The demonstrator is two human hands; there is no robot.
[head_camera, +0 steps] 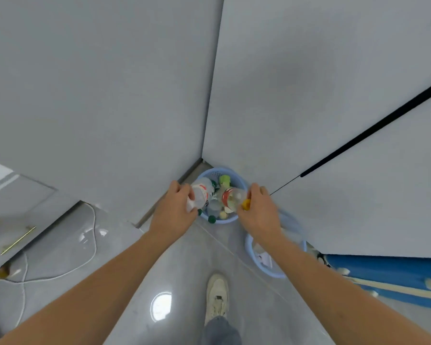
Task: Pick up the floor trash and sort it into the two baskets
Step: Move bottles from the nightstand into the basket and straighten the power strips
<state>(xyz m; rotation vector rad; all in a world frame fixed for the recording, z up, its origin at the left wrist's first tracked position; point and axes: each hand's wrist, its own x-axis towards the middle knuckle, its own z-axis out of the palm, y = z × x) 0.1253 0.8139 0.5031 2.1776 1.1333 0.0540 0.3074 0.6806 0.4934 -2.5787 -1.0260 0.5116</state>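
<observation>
Reaching forward, both arms are extended over the far basket (230,219) in the wall corner. A clear red-labelled bottle (201,195) is gripped by the left hand (174,212) at 10 o'clock; a yellow-capped bottle (234,199) is gripped by the right hand (259,210) at 2 o'clock. The near basket (260,266) sits just beside, at 5 o'clock.

Far basket (230,220) sits in the wall corner, bottles piled in it. Near basket (259,266) right of it, along the right wall, partly under the right forearm. Left hand (174,210) holds a bottle (201,194) over the far basket's left rim; right hand (259,210) holds another bottle (234,199) over its right. Cable (90,257) on the floor, far left. Shoe (217,298) before the baskets.
</observation>
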